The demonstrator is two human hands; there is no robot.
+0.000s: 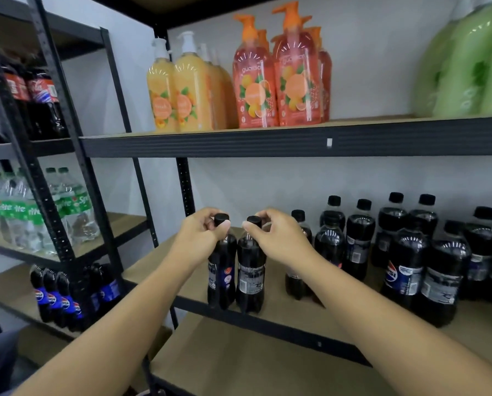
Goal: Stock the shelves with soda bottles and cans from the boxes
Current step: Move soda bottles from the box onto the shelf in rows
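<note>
Pepsi bottles, two, small, dark cola, black caps: you have one in each hand, gripped at the top. Your left hand (202, 232) has its fingers and thumb curled round the cap and neck of the left bottle (221, 270). Your right hand (279, 238) pinches the cap of the right bottle (250, 277) the same way. Both bottles are upright and touch side by side, with their bases at the front edge of the middle shelf (276, 307), left of centre. You cannot tell whether they rest on the board or hang just above it. Same shelf, to your right: a standing group of Pepsi bottles (405, 270), same type, in loose rows reaching back to the wall, the nearest just beside your right wrist. Shelf above: peach pump bottles (179, 92), orange pump bottles (270, 81) just beside them, and green bottles (467, 67) well apart at the far right, blurred. Neighbouring rack on your left: Coca-Cola bottles (43, 101) on top, Sprite bottles (70, 207) below those, blue-label Pepsi bottles (59, 295) lowest. Lower shelf (239, 355): brown board beneath your forearms.
</note>
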